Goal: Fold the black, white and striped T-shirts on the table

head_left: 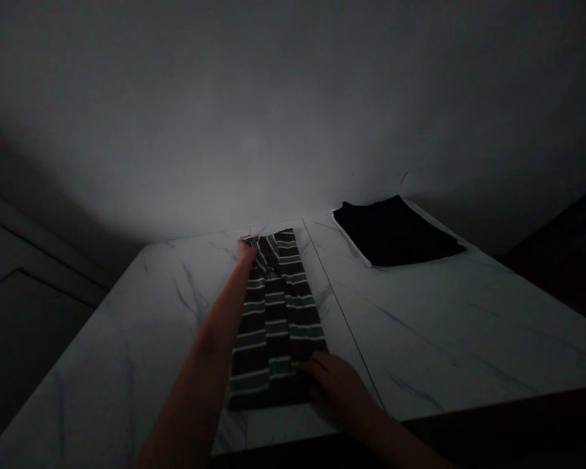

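Observation:
A dark shirt with green and white stripes lies on the marble-patterned table, folded into a long narrow shape. Small lettering shows near its far end. At the far left corner, my left hand is closed on the cloth, its arm stretched along the shirt's left side. My right hand has its fingers closed at the near right corner by the lower edge; the fingertips are partly hidden in the dim light.
A black folded cloth with a white edge lies at the back right of the table, against the pale wall. A thin seam runs across the tabletop to the right of the shirt. A panelled door or cabinet stands at left.

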Action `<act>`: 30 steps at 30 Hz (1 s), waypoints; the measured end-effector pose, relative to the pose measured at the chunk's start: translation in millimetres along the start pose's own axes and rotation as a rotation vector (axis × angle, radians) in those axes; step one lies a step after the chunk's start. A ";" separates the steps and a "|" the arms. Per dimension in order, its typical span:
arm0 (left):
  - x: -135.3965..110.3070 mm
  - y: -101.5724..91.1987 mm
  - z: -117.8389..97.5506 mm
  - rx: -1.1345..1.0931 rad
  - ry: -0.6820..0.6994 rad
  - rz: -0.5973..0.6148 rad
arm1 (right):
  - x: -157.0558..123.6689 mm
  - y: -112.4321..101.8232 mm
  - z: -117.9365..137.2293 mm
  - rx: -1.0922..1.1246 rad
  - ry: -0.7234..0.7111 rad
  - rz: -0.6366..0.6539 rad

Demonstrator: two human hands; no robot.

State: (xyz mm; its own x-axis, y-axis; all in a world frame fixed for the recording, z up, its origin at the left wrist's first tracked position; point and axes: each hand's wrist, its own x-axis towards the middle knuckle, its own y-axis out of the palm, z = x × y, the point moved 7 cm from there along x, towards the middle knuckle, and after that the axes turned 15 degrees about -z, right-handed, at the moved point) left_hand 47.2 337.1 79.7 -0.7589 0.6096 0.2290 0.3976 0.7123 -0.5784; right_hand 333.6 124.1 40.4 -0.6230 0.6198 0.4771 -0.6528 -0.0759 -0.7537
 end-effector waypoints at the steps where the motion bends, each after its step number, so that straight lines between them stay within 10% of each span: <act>1: 3.4 -0.4 -1.3 0.032 0.011 -0.001 | -0.4 -2.1 -0.4 0.010 -0.001 0.016; 8: -24.4 -32.5 -3.7 0.195 0.358 0.112 | -4.6 -24.8 2.9 0.084 -0.156 0.029; 14: -171.5 -112.1 24.2 0.140 0.996 0.629 | -4.4 -43.4 -6.0 0.124 -0.211 0.109; 19: -266.8 -164.4 49.9 0.155 1.072 0.608 | -4.0 -45.6 -11.4 0.139 -0.315 0.140; 23: -281.4 -173.6 56.7 0.203 1.110 0.428 | -2.9 -44.9 -12.3 0.116 -0.413 0.154; 30: -293.9 -179.2 53.8 0.170 1.104 0.519 | -8.2 -65.0 -9.2 0.225 -0.382 0.189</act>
State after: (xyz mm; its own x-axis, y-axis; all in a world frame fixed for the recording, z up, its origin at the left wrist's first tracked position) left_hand 171.3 11.6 73.9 0.3448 0.8330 0.4326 0.3872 0.2936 -0.8740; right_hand 385.1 131.2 81.3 -0.8261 0.2504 0.5048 -0.5634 -0.3529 -0.7470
